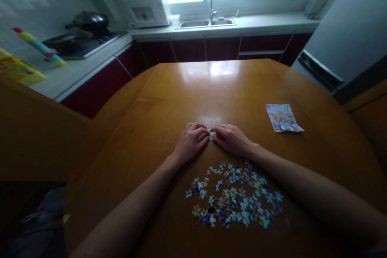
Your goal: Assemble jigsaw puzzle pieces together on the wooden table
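Near the middle of the wooden table [181, 88], my left hand [193, 139] and my right hand [231, 138] meet over a few small joined jigsaw puzzle pieces [212, 135]. Both have curled fingers, with the fingertips pressed on the pieces from either side. The fingers partly hide these pieces, so their number cannot be made out. Closer to me, between my forearms, lies a loose spread of many jigsaw pieces [234, 201] in blue, white, yellow and purple.
A creased printed picture sheet [282, 117] lies on the table to the right. Beyond the table are a counter with a double sink [193, 24], a microwave [148, 11], and a stove with a dark pot [90, 21]. A grey refrigerator [347, 28] stands at the right.
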Tool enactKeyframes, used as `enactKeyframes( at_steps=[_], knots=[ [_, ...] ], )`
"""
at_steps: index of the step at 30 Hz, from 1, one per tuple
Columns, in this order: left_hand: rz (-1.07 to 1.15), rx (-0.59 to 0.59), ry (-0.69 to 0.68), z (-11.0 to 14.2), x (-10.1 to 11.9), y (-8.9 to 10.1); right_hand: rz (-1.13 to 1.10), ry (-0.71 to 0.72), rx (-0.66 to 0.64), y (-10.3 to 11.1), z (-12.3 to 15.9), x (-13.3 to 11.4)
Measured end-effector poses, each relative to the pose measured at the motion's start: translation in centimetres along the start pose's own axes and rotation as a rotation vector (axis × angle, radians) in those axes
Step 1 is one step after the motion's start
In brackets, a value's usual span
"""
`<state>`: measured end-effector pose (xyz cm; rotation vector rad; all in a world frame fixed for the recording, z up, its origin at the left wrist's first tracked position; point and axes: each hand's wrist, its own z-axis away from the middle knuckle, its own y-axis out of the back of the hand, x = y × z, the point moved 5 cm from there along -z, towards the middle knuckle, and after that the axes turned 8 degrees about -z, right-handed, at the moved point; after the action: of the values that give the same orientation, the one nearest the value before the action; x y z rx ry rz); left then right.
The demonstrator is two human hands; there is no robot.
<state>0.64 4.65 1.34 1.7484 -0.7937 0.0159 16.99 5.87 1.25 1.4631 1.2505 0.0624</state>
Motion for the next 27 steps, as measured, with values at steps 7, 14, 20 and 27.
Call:
enactKeyframes(
  at_steps=[7,14,20,27],
  knots=[
    [0.004,0.0,0.0,0.0,0.0,0.0,-0.063,-0.005,0.06,0.3,0.2,0.6],
    [0.043,0.004,-0.001,-0.1,0.1,0.1,0.002,0.048,0.001,0.2,0.2,0.1],
    [0.092,0.045,0.008,0.0,-0.3,0.3,-0.091,-0.008,0.001,0.0,0.1,0.5],
    [0.044,0.003,-0.013,0.2,-0.1,-0.1,-0.508,-0.143,0.222,0.9,-0.6,3.1]
  ],
)
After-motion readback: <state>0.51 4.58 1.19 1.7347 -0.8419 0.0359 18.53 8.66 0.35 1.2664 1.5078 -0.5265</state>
